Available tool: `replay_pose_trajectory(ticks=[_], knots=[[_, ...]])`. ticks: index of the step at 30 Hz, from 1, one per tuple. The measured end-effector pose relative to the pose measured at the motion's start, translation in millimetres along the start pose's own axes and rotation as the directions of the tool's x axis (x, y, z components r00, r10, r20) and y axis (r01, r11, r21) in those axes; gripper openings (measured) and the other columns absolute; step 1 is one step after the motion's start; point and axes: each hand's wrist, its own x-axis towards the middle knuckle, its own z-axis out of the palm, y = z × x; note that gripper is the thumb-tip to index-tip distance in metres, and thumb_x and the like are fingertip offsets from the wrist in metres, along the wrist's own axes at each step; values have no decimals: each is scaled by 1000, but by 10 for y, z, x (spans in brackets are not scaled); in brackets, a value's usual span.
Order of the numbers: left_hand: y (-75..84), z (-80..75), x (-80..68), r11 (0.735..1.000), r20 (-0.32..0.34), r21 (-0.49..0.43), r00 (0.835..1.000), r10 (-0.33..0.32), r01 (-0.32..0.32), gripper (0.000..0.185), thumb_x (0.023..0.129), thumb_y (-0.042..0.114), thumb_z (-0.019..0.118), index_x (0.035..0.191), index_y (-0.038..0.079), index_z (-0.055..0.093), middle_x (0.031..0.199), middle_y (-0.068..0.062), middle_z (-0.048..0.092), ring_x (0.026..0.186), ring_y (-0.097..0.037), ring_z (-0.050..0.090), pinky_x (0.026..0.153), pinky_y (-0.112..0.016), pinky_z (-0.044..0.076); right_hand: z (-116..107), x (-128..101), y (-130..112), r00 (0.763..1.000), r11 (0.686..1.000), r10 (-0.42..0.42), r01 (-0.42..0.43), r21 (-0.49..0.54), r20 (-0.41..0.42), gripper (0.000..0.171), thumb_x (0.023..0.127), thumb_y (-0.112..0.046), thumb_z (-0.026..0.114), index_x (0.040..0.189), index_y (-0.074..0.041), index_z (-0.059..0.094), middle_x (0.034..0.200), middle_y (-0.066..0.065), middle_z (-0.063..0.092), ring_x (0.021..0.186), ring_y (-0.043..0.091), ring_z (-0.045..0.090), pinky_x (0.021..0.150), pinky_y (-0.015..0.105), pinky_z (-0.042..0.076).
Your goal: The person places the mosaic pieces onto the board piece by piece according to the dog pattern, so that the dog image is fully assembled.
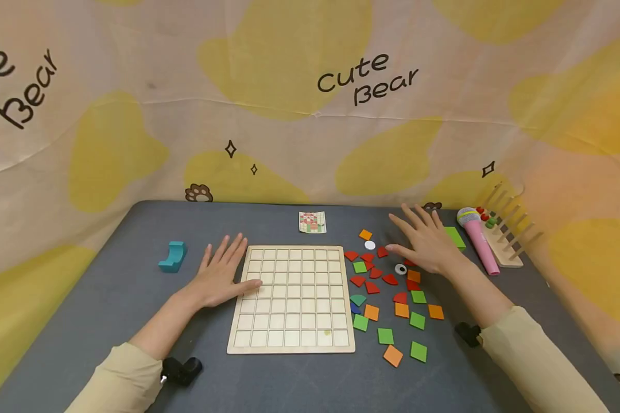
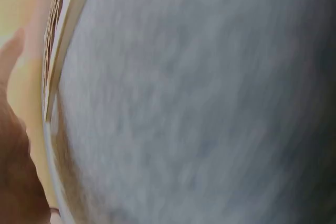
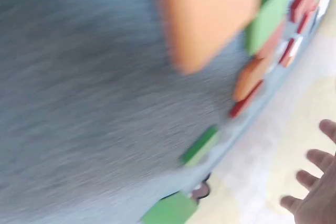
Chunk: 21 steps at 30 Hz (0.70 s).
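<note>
Wooden grid board (image 1: 291, 298) under left hand (image 1: 222, 278) thumb tip, fingers flat. Right hand (image 1: 426, 244) spread (holding nothing) just over coloured tiles (image 1: 387, 298).

The empty wooden grid board (image 1: 291, 299) lies flat; loose red, green and orange tiles (image 1: 387, 287) are scattered beside it.

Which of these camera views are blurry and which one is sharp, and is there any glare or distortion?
Head view: sharp, evenly lit, no glare, soft shadows under the left hand and right hand; wide-lens bending curves the table edges. Left wrist view: heavily smeared, only the grid board edge readable. Right wrist view: motion-blurred, the colored tiles streaked and soft.
</note>
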Motion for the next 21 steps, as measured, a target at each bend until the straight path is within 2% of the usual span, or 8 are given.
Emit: replay_pose_trajectory(ticks=[3,6,11,13,16,19,21], knots=[[-54,-29,29,997,53,-73,998,15,-11,107,86,68,58,160,8,9,168,-15,7,156,-41,3,120,-66,-1,-53,105,-88,1000,999,-4,3,33,29,72,94,-51,61,151,-14,40,160,21,31,145,46,29,112,69,29],[-112,-66,60,989,112,-142,992,53,-37,108,84,61,65,159,5,12,167,-19,12,155,-43,7,121,-66,5,-88,224,-182,996,991,10,-22,131,93,59,94,-39,66,143,-11,52,149,22,46,136,44,43,105,64,41],[-202,-119,76,967,144,-230,978,150,-114,112,76,50,79,157,3,19,165,-22,19,152,-49,9,119,-69,7,-67,434,-342,979,934,-25,-51,355,205,37,92,-26,69,124,-7,67,125,16,67,112,32,63,93,48,53],[-226,-135,75,956,148,-259,973,178,-136,114,73,47,83,157,3,20,165,-22,19,152,-50,8,118,-70,5,-44,495,-401,970,910,-61,-42,412,235,32,91,-25,70,118,-8,70,116,12,71,102,26,66,87,41,55],[-250,-148,67,950,158,-276,968,196,-147,118,69,45,86,157,4,21,165,-21,19,152,-50,7,117,-71,5,-8,560,-486,955,892,-118,-18,451,272,27,90,-27,72,112,-11,71,105,7,72,89,19,65,77,33,54],[-266,-155,61,957,166,-254,968,186,-141,120,66,47,88,157,6,22,166,-17,18,152,-50,9,115,-73,11,16,598,-566,941,890,-158,4,457,299,26,88,-28,74,108,-11,72,97,6,70,81,16,60,70,29,51],[-270,-159,61,965,173,-225,970,173,-132,121,64,49,88,158,8,23,166,-15,19,152,-49,12,113,-74,15,34,611,-614,932,894,-169,8,449,321,27,87,-29,75,106,-11,71,94,5,69,79,15,59,69,28,49]])
